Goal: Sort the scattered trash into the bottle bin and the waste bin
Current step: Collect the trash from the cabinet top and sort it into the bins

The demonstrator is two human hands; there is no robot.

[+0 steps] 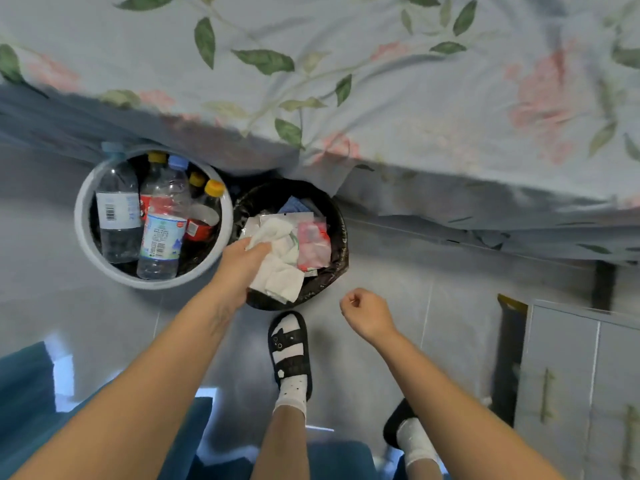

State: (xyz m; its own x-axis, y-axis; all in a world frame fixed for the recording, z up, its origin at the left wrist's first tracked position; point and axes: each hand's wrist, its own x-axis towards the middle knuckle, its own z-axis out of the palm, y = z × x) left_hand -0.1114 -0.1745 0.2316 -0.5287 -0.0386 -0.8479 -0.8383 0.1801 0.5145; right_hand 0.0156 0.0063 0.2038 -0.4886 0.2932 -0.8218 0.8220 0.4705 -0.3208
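The person stands over two bins set side by side on the grey floor against the flower-patterned bedspread [398, 98]: a white bottle bin [80, 216] crammed with upright plastic bottles [162, 220], and just right of it a black-lined waste bin [337, 216] heaped with wrappers. The left hand [239, 261] reaches over the waste bin's near rim, gripping crumpled white tissue paper [280, 268] that lies on the heap, while the right hand [367, 311] hangs loosely curled and holding nothing, above a black sandal [289, 344].
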